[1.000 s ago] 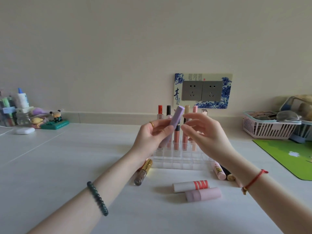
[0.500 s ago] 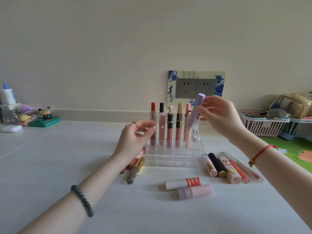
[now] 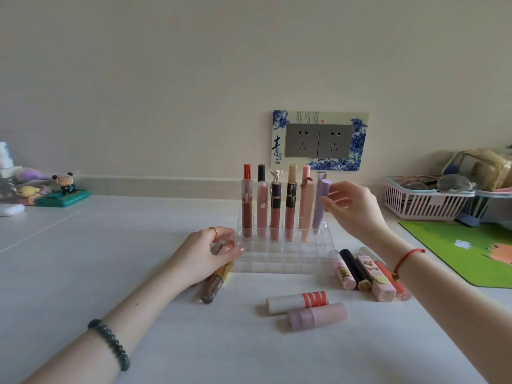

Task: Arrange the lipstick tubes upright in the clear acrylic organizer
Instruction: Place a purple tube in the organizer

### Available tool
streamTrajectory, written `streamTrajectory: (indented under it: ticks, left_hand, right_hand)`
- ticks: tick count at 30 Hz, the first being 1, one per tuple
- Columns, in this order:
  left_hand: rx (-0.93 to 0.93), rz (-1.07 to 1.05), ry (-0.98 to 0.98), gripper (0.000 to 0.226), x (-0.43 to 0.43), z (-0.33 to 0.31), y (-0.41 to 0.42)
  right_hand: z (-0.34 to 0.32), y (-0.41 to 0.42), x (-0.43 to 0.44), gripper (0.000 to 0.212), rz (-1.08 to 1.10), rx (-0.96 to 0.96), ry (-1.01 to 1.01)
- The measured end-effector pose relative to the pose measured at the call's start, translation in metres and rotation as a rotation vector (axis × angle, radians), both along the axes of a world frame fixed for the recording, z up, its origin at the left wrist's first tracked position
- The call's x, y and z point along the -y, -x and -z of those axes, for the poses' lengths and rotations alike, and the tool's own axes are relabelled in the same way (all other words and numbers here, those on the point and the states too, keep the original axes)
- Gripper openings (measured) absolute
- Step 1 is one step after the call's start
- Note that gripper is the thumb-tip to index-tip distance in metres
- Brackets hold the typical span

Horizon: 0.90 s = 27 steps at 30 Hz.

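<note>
Right hand [image 3: 353, 207]: fingers pinch the upper end of the matte lavender cylindrical lipstick tube [image 3: 319, 209]. Tube is plain, unlabelled, with a flat top. Its foot is in the back row of the clear acrylic stepped organizer [image 3: 279, 259], just right of five upright gloss tubes [image 3: 275, 206], top tilted slightly right. Organizer sits mid white worktop [image 3: 110, 273], nearer the far edge. Left hand [image 3: 203, 254]: fingers loosely curled over loose tubes [image 3: 213, 285] at the organizer's left side; can't tell if they grip one.
</note>
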<state>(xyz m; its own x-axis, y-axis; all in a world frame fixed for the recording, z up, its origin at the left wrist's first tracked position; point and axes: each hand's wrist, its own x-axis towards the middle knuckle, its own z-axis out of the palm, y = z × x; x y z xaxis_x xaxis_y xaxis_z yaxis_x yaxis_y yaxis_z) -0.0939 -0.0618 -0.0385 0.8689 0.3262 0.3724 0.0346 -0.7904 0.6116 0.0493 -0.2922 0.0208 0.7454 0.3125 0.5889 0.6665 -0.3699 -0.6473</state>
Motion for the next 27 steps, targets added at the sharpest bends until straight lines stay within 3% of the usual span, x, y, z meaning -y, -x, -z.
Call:
streamTrajectory:
  ticks: [27]
  left_hand:
    - [-0.016, 0.000, 0.001, 0.049, 0.005, -0.003, 0.005]
  right_hand:
    - [0.018, -0.006, 0.002, 0.020, 0.050, -0.050, 0.044]
